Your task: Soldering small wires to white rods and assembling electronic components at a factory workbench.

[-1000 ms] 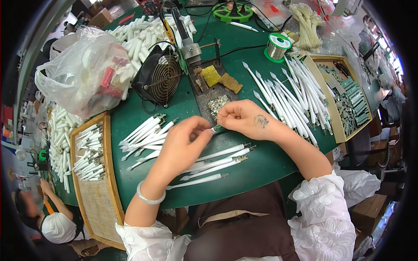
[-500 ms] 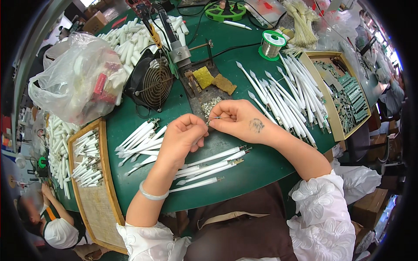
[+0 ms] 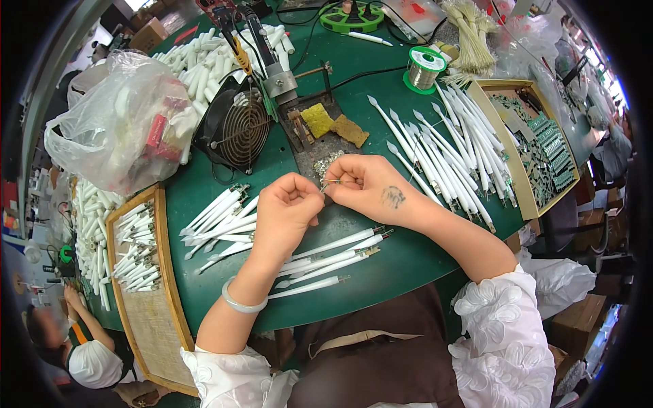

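White-sleeved arms (image 3: 462, 241) converge, hands (image 3: 286, 212) (image 3: 373, 189) close together, right pinching wire (image 3: 347, 181), left's hold unclear.

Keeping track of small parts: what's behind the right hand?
Just beyond the right hand, part of a pile of small silvery bits shows on a dark plate. Whatever the hand covers there cannot be seen.

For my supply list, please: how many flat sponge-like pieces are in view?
2: a yellow sponge-like piece, right of the black fan with round grille, and a brown sponge-like piece, just right of the yellow one. More may be hidden.
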